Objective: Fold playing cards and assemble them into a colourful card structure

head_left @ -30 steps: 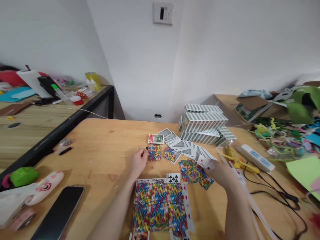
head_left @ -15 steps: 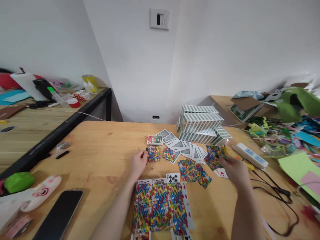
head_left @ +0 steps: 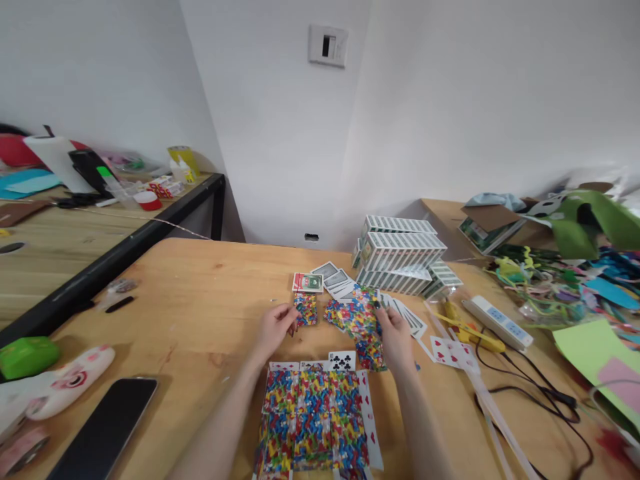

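My left hand [head_left: 274,328] pinches the left edge of a small square piece of card with a bright multicoloured pattern [head_left: 307,311]. My right hand [head_left: 396,333] is closed on a larger multicoloured card piece [head_left: 361,315], held over the fanned cards. Beneath it, another patterned piece [head_left: 371,353] shows in part. Closer to me, between my forearms, lies a panel of joined patterned cards [head_left: 314,419], with a ten of clubs [head_left: 342,361] at its far edge and heart cards [head_left: 369,413] along its right side.
Behind my hands are a red-and-green card box [head_left: 308,283], fanned playing cards [head_left: 403,313] and stacked card boxes [head_left: 403,250]. At right lie a yellow glue gun [head_left: 475,339], heart cards [head_left: 450,351], a power strip [head_left: 499,321] and black cables. A phone [head_left: 105,430] lies at left.
My right hand has moved left with the patterned piece, bringing it close to the square at my left hand. Heart cards and a pale strip now show at right.
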A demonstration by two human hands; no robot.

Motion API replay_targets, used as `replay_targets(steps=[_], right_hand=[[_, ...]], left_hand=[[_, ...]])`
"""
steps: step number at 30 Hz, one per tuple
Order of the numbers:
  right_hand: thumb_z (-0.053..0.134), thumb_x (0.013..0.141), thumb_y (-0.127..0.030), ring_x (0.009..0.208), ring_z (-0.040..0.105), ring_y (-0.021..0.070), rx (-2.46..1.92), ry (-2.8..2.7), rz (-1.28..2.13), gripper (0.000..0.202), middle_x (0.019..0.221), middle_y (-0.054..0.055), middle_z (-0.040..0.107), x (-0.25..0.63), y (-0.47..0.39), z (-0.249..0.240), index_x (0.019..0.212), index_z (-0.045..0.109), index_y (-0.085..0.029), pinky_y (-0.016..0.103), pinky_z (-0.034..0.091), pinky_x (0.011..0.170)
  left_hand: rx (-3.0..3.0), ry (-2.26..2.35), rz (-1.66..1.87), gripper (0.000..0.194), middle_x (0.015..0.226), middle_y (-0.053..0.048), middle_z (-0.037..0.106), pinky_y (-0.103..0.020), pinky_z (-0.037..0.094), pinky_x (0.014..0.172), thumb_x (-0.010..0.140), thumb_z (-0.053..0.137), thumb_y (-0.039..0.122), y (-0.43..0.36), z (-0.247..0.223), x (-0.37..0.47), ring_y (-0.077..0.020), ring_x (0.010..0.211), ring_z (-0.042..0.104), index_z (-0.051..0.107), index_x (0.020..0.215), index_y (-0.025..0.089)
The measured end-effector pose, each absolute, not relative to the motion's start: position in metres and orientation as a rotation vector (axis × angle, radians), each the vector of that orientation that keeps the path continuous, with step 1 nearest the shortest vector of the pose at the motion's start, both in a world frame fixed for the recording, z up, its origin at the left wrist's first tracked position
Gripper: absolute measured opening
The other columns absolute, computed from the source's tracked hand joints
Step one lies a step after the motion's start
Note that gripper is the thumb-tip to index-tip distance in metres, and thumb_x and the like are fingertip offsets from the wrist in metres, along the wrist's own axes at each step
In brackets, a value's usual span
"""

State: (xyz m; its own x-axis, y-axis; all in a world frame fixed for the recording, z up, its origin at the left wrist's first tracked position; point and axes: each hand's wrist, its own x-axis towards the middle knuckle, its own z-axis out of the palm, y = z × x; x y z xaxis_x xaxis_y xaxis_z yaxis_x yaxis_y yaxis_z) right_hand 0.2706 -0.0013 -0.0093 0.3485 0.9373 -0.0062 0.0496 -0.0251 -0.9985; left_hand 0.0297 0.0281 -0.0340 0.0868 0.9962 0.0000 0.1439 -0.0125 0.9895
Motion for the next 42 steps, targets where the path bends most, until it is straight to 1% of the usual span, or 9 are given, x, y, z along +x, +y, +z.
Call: replay_targets(steps=[6, 9, 12, 14, 17, 22, 28, 35, 42], right_hand=[[0.061, 0.066, -0.046, 0.046, 0.056, 0.0122, -1.105, -0.886, 1.390, 0.030, 0.063, -0.004, 0.058, 0.226, -0.002, -0.025, 0.079, 0.046, -0.023, 0.022, 0.042, 0.038], [0.061, 0.067, -0.045, 0.049, 0.058, 0.0154, -1.108, -0.905, 1.491, 0.034, 0.068, -0.001, 0.061, 0.223, -0.007, -0.026, 0.091, 0.047, -0.024, 0.023, 0.041, 0.036], [0.060, 0.067, -0.047, 0.054, 0.060, 0.0181, -1.151, -0.892, 1.448, 0.042, 0.077, 0.002, 0.061, 0.225, -0.008, -0.030, 0.101, 0.049, -0.025, 0.025, 0.042, 0.038], [0.058, 0.067, -0.048, 0.061, 0.060, 0.0194, -1.174, -0.936, 1.363, 0.037, 0.080, 0.003, 0.061, 0.226, -0.007, -0.032, 0.094, 0.055, -0.023, 0.027, 0.044, 0.043], [0.057, 0.069, -0.048, 0.070, 0.057, 0.0202, -1.251, -1.064, 1.168, 0.030, 0.074, 0.003, 0.061, 0.228, -0.005, -0.033, 0.076, 0.061, -0.020, 0.029, 0.046, 0.056], [0.058, 0.069, -0.044, 0.087, 0.054, 0.0211, -1.273, -1.057, 1.047, 0.031, 0.088, 0.004, 0.063, 0.233, -0.003, -0.037, 0.087, 0.063, -0.020, 0.031, 0.040, 0.078], [0.058, 0.069, -0.047, 0.065, 0.051, 0.0163, -1.303, -1.095, 1.091, 0.029, 0.066, 0.000, 0.058, 0.234, -0.004, -0.040, 0.074, 0.062, -0.018, 0.026, 0.039, 0.062], [0.056, 0.071, -0.047, 0.064, 0.050, 0.0162, -1.280, -1.157, 1.151, 0.031, 0.063, 0.001, 0.055, 0.235, -0.004, -0.040, 0.077, 0.062, -0.018, 0.027, 0.039, 0.060], [0.068, 0.058, -0.044, 0.053, 0.050, 0.0139, -1.227, -1.064, 1.256, 0.030, 0.057, -0.001, 0.056, 0.232, -0.002, -0.046, 0.070, 0.058, -0.018, 0.025, 0.040, 0.052]], left_hand=[[1.476, 1.127, 0.919, 0.027, 0.061, 0.000, 0.058, -0.021, 0.041, 0.049, 0.069, 0.057, 0.039, 0.021, -0.033, 0.036, -0.0102, 0.050, 0.051, 0.060, 0.080, 0.014], [1.561, 1.164, 0.893, 0.026, 0.060, 0.000, 0.058, -0.022, 0.041, 0.052, 0.072, 0.053, 0.039, 0.020, -0.031, 0.036, -0.0113, 0.053, 0.052, 0.061, 0.075, 0.014], [1.662, 1.162, 0.827, 0.031, 0.056, -0.001, 0.057, -0.022, 0.039, 0.055, 0.076, 0.047, 0.038, 0.021, -0.028, 0.035, -0.0119, 0.054, 0.052, 0.057, 0.058, 0.014], [1.687, 1.158, 0.794, 0.034, 0.052, 0.000, 0.056, -0.021, 0.039, 0.055, 0.077, 0.046, 0.036, 0.021, -0.027, 0.034, -0.0118, 0.054, 0.052, 0.054, 0.052, 0.015], [1.680, 1.146, 0.796, 0.031, 0.052, 0.000, 0.056, -0.021, 0.038, 0.054, 0.076, 0.046, 0.033, 0.020, -0.027, 0.034, -0.0120, 0.054, 0.052, 0.054, 0.052, 0.015], [1.756, 1.122, 0.768, 0.030, 0.054, -0.001, 0.059, -0.021, 0.037, 0.055, 0.075, 0.047, 0.031, 0.019, -0.028, 0.032, -0.0122, 0.055, 0.052, 0.059, 0.053, 0.015], [1.792, 1.173, 0.748, 0.033, 0.059, -0.001, 0.060, -0.021, 0.037, 0.055, 0.077, 0.046, 0.037, 0.018, -0.028, 0.033, -0.0131, 0.057, 0.051, 0.064, 0.060, 0.015], [1.724, 1.196, 0.915, 0.026, 0.072, -0.005, 0.063, -0.026, 0.043, 0.066, 0.075, 0.050, 0.034, 0.020, -0.033, 0.036, -0.0156, 0.069, 0.055, 0.066, 0.066, 0.015], [1.643, 1.228, 1.051, 0.021, 0.082, -0.006, 0.064, -0.029, 0.044, 0.074, 0.071, 0.054, 0.032, 0.024, -0.038, 0.034, -0.0175, 0.079, 0.057, 0.067, 0.072, 0.016]])
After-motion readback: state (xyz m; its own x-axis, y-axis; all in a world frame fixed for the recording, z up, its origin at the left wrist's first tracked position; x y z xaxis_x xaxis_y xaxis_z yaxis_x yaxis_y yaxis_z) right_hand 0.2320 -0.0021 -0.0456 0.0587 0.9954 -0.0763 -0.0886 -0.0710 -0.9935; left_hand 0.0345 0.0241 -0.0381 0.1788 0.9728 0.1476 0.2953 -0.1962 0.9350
